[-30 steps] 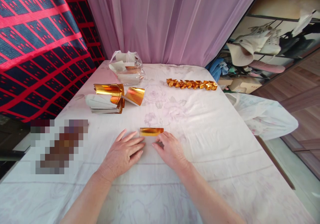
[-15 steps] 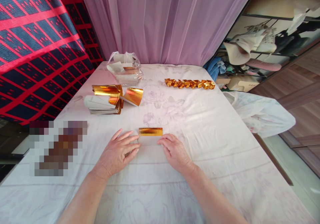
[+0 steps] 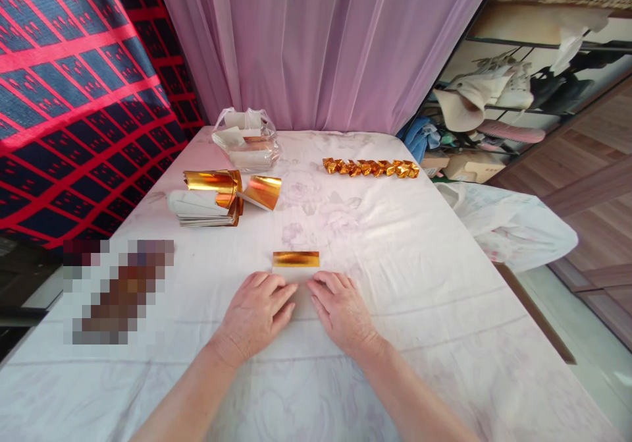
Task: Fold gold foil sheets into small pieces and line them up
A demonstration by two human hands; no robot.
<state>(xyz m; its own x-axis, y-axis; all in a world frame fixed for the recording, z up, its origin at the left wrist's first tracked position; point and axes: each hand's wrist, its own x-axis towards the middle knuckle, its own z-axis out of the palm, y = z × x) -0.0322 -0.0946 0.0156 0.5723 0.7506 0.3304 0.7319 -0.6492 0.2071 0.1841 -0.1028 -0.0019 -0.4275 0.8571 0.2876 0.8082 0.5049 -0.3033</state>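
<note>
A small sheet of gold foil paper [image 3: 296, 259] lies on the cloth in front of me. A gold strip shows along its far side and white along its near side. My left hand [image 3: 259, 310] bends its fingers over the near left part of the sheet, the thumb slightly apart. At the near right part, my right hand [image 3: 340, 310] has its fingertips closed on the edge, mirroring the left. The fingers hide the sheet's near corners.
Farther left are a stack of gold-and-white paper [image 3: 207, 195], a loose curled gold sheet [image 3: 265, 192] and a clear plastic bag of paper [image 3: 247, 142]. A folded gold foil chain [image 3: 370, 167] lies at the back right. A pixelated item [image 3: 126, 290] sits left.
My left hand has shifted right from the sheet's left side to its near edge, its fingers drawing in. My right hand has moved slightly left and nearer, its fingers now over the edge.
</note>
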